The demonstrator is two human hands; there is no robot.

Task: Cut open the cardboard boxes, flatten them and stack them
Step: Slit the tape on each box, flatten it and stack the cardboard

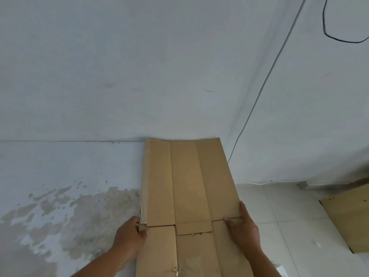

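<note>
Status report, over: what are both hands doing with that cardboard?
Left hand grips flattened box at left edge. Right hand grips right edge. Another cardboard sheet lies on floor, far right, apart.

The flattened brown cardboard box (189,186) is seen as matt, dry paperboard, smooth across its panels and scored by straight creases. Along its left edge and at the lower flaps the fibres are torn and ragged. The pale grey painted wall (99,76) is matt; low down its paint is flaked away and a rough tan layer is exposed. The whitish floor tiles (279,206) are smooth with a faint sheen. A second brown cardboard sheet (349,220) is equally matt.
</note>
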